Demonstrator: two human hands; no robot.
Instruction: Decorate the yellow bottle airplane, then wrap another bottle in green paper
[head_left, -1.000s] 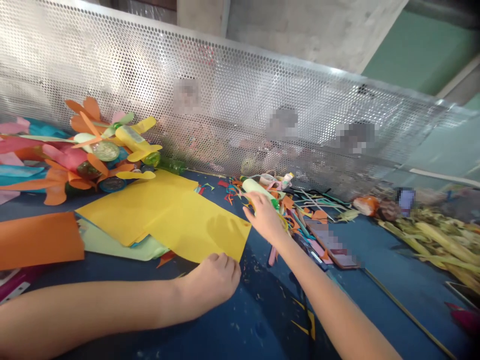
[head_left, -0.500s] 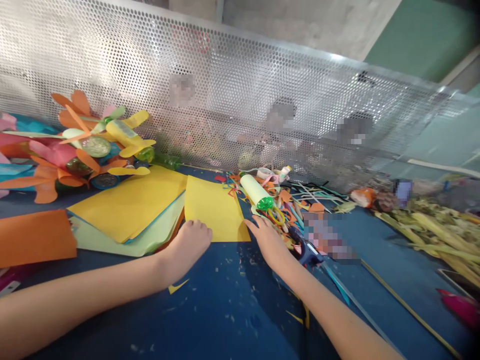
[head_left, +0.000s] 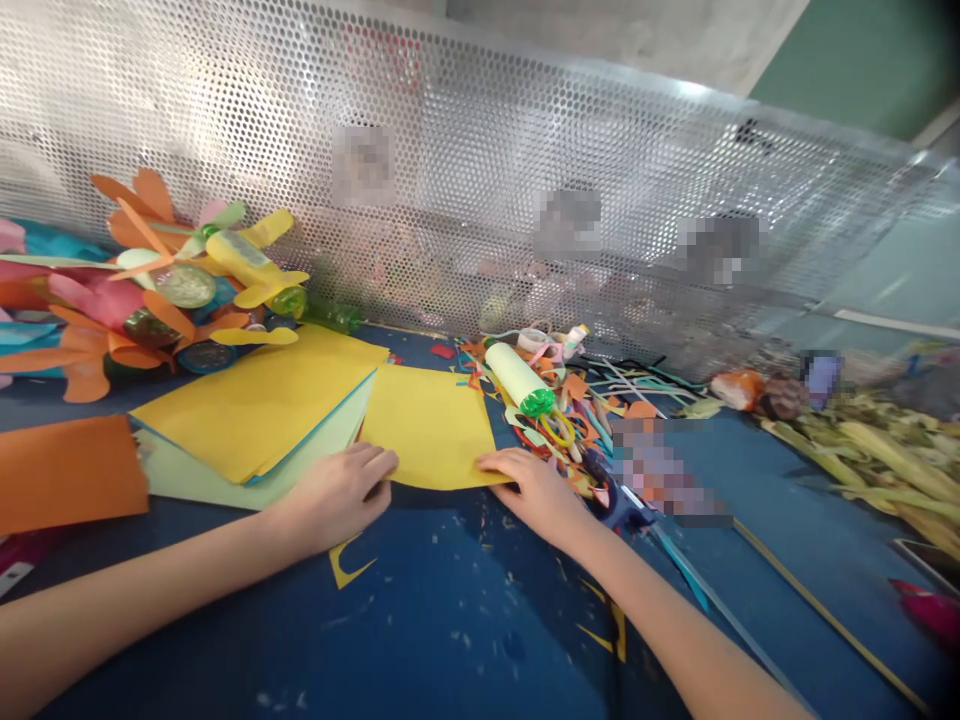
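A sheet of yellow paper (head_left: 431,425) lies in front of me on the blue table (head_left: 420,620), its near edge slightly bowed. My left hand (head_left: 337,495) is closed on the sheet's near left corner, fingers curled. At the near right corner, my right hand (head_left: 536,490) pinches the same sheet between thumb and fingers. Left of it, larger yellow sheets (head_left: 262,410) rest over pale green paper (head_left: 217,480). Just beyond my right hand lies a bottle wrapped in pale green paper (head_left: 517,375) with a shiny green end.
Paper flowers on bottles (head_left: 187,280) crowd the back left, near orange paper (head_left: 71,475). Coloured scraps (head_left: 577,400), a dark blue glue gun (head_left: 626,505) and a thin stick (head_left: 825,610) lie to the right. A perforated metal panel (head_left: 480,150) stands behind; dried husks (head_left: 877,450) lie far right.
Both hands have come nearer to me and taken hold of the yellow sheet's near corners. Its near edge, flat before, now bows. The view has shifted slightly.
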